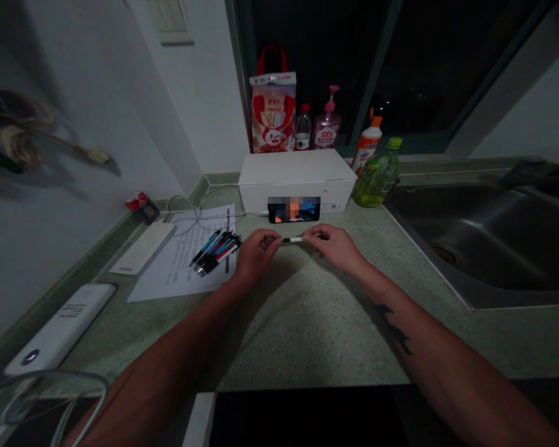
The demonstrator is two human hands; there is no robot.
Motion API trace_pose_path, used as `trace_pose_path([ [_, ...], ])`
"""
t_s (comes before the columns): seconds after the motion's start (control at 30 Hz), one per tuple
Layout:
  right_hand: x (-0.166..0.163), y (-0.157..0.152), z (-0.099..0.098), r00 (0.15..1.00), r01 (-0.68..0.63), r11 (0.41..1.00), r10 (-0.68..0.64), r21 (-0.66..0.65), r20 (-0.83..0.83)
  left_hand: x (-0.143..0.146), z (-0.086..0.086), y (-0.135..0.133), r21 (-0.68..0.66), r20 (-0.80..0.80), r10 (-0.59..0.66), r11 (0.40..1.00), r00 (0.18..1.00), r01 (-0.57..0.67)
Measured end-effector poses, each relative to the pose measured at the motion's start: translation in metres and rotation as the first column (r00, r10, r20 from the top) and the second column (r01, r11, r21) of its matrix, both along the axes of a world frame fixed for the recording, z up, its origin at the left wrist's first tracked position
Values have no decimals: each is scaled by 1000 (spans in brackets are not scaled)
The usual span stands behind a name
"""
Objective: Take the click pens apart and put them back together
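Observation:
Between my two hands, a pen (292,239) with a black and a white section is held level above the speckled counter (289,323). My left hand (257,253) pinches one end of it. At the other end, the fingers of my right hand (333,245) are closed around it, hiding that tip. Just left of my left hand, a pile of pens (215,251) in black, blue and red lies on a printed sheet of paper (170,282). A phone (294,211) with a lit screen stands sideways right behind my hands.
The phone leans near a white box (298,167). Behind stand a red bag (274,115), a small bottle (303,130) and a pink pump bottle (327,127). A green bottle (378,174) borders the steel sink (494,242). Cables, a white slab (144,247) and a power bank (65,326) lie left.

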State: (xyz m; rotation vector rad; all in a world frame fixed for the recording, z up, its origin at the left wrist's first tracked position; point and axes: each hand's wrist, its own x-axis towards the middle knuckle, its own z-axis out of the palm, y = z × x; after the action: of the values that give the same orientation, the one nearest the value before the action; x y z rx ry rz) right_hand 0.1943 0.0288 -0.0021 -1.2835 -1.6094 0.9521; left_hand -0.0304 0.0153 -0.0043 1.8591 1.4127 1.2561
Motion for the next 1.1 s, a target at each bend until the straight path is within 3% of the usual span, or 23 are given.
trace_pose_path([
  [0.13,-3,3,0,936,86,996,-89,-24,-342,4,-5,-3,-16,20,-114,993,993,114],
  [0.23,-6,1,2,888,131,991,-124,-16,-442,9,-5,-8,-22,15,-172,985,985,172],
  [0.43,-14,-3,3,889,82,993,-113,-88,-444,14,-5,-16,-30,-9,-293,956,956,292],
  [0.6,-16,-6,4,913,60,996,-84,-70,-399,15,-8,-17,-76,-7,-307,949,952,306],
  [1.1,-13,-6,5,917,33,998,-50,-50,-396,14,-10,-16,-39,-13,-339,940,941,338],
])
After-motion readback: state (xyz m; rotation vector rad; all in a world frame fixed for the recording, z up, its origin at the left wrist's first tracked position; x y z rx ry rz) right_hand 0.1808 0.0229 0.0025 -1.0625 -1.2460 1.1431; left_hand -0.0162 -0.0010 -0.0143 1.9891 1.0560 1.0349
